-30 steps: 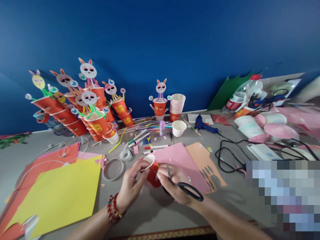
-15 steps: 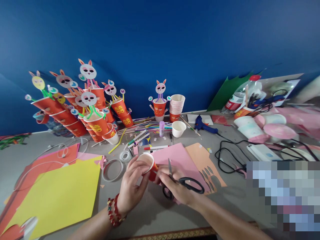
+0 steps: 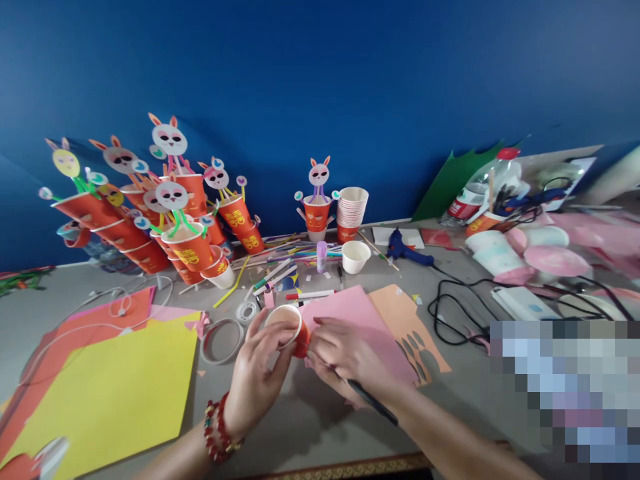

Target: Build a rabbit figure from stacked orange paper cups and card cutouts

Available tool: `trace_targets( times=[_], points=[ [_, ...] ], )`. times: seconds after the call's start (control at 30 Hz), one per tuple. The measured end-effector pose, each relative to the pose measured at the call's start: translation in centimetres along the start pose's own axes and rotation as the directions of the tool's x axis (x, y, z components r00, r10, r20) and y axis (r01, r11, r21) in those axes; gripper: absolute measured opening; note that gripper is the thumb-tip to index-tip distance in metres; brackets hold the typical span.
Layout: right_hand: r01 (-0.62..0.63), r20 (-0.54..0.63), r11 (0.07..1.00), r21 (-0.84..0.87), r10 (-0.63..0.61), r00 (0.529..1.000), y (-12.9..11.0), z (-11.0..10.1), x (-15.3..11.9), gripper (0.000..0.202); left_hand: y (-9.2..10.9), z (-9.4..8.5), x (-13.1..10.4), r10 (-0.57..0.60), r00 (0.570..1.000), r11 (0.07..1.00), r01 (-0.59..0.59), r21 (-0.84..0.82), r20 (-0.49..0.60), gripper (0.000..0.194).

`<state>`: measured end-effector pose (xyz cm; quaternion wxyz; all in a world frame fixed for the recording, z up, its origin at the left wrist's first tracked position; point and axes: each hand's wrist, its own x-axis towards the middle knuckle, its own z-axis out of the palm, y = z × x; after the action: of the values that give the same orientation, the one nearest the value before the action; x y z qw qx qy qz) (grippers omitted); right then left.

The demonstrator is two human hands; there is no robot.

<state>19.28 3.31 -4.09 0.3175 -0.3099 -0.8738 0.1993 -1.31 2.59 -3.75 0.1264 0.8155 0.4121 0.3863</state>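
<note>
A red paper cup [image 3: 301, 339] with a white rim is tilted, its mouth toward the upper left. My left hand [image 3: 260, 370] grips it by the rim, thumb outside and fingers over the opening. At the cup's right side, my right hand [image 3: 345, 360] is closed round black-handled scissors [image 3: 373, 402]; their blades are mostly hidden by the fingers and cup. Beneath and behind the hands lies pink paper [image 3: 350, 307]. Orange paper [image 3: 400, 310] with cut-out slots is to its right.
Red cups with rabbit faces [image 3: 190, 250] stand at the back left. Yellow paper [image 3: 125, 393] lies left, beside a tape roll [image 3: 223, 340]. A cup stack [image 3: 353, 213], a white cup [image 3: 356, 257], a blue glue gun [image 3: 407, 250] and black cable [image 3: 450, 313] are farther back.
My right hand has turned, so the scissors now lie nearly edge-on, pointing to the cup; their open blades and handle loops no longer show. The view has shifted slightly.
</note>
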Motion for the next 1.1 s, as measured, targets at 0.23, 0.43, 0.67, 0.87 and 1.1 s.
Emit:
trace_targets(
  times=[0.23, 0.43, 0.67, 0.87, 1.1],
  points=[
    [-0.113, -0.079, 0.935, 0.337, 0.147, 0.986, -0.8, 0.0, 0.0, 0.026, 1.4, -1.0, 0.6, 0.113, 0.993, 0.989, -0.11, 0.103, -0.028, 0.025],
    [-0.298, 0.077, 0.475, 0.828, 0.431, 0.899, -1.6, 1.4, -0.2, 0.048, 2.3, -1.3, 0.8, 0.238, 0.969, 0.947, -0.217, 0.236, -0.065, 0.031],
    [0.098, -0.098, 0.993, 0.06, -0.092, 0.991, -0.1, -0.4, 0.0, 0.027, 1.7, -2.8, 2.1, 0.0, 0.988, 0.999, -0.008, 0.049, 0.153, 0.02],
    [-0.04, -0.122, 0.981, 0.188, 0.064, 0.99, -0.1, -0.1, -0.4, 0.028, 2.9, -2.9, 3.6, 0.008, 0.985, 0.995, -0.025, 0.099, 0.17, 0.016],
    [-0.316, 0.12, 0.299, 0.901, 0.528, 0.841, -1.1, 0.5, 0.1, 0.046, 2.6, -1.1, 2.9, 0.332, 0.943, 0.897, -0.324, 0.3, 0.026, 0.027]
  ],
)
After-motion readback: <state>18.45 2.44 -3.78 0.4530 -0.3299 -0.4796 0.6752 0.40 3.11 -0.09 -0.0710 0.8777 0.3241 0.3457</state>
